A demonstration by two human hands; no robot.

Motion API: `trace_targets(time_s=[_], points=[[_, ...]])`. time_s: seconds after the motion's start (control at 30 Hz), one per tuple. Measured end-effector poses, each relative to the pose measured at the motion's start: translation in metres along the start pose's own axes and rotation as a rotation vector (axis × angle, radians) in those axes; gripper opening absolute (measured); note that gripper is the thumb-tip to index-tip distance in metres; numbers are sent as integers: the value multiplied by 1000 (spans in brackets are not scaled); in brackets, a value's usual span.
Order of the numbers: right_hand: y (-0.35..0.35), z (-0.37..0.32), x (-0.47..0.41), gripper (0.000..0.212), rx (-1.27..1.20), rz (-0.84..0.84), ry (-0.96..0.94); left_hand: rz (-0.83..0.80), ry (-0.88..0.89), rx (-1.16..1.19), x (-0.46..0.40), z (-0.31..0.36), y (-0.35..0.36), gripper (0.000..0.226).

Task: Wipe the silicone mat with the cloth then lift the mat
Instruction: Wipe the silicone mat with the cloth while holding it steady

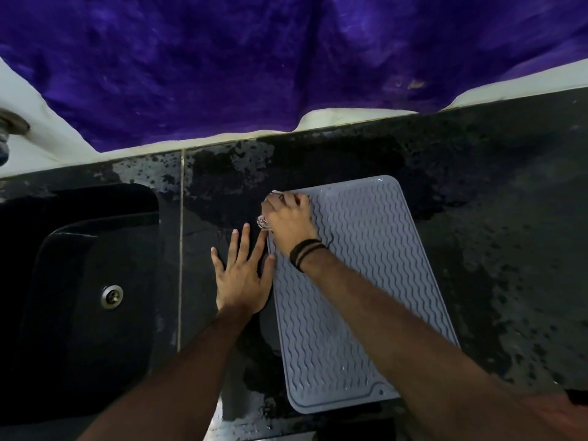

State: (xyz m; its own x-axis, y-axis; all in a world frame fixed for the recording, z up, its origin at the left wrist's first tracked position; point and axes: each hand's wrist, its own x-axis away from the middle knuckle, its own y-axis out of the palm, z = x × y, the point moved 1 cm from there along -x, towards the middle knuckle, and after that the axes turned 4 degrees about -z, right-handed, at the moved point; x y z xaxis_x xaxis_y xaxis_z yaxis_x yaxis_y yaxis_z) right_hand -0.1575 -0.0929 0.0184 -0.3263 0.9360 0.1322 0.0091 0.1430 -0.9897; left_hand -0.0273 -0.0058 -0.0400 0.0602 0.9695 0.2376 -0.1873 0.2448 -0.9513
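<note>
A grey silicone mat (356, 281) with a wavy ribbed pattern lies flat on the dark counter, its long side running away from me. My right hand (288, 219) presses a bunched cloth (263, 221) onto the mat's far left corner; only small bits of the cloth show past the fingers. A black band sits on that wrist. My left hand (243, 275) lies flat on the counter with fingers spread, its thumb touching the mat's left edge.
A black sink (79, 313) with a metal drain (112, 296) is set into the wet, speckled counter (493, 249) at the left. A purple cloth (286, 58) hangs over the pale wall behind. A tap base (12, 125) shows at far left.
</note>
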Motion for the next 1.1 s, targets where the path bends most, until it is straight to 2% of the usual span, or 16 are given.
trace_targets(time_s=[0.1,0.2,0.3,0.4,0.47,0.53,0.63,0.73,0.87,0.97,1.1], points=[[1,39,10,43,113,-15,-59,-16,-4,16,1,0,-1,62],[-5,87,22,51,156,-40,66,-33,-9,22,1,-1,-2,62],[-13,124,30,47,127,-49,258,-31,-6,29,1,0,-3,62],[-16,124,33,44,-11,-17,423,-15,-2,34,2,0,-3,61],[-16,97,27,39,-73,-17,457,-7,2,40,2,0,-2,63],[-13,55,14,43,-91,-43,401,-6,5,45,2,0,-1,64],[-8,-8,1,50,-139,-25,187,-16,-6,8,1,-1,0,65],[-5,-21,-3,47,-98,35,28,-23,-7,-42,1,-2,1,64],[0,32,3,42,60,-21,-83,-18,-10,-4,2,-1,0,55],[-5,95,20,45,72,-4,37,-20,-11,19,2,-1,-1,57],[-14,162,38,47,77,1,287,-5,-1,39,3,0,-2,60]])
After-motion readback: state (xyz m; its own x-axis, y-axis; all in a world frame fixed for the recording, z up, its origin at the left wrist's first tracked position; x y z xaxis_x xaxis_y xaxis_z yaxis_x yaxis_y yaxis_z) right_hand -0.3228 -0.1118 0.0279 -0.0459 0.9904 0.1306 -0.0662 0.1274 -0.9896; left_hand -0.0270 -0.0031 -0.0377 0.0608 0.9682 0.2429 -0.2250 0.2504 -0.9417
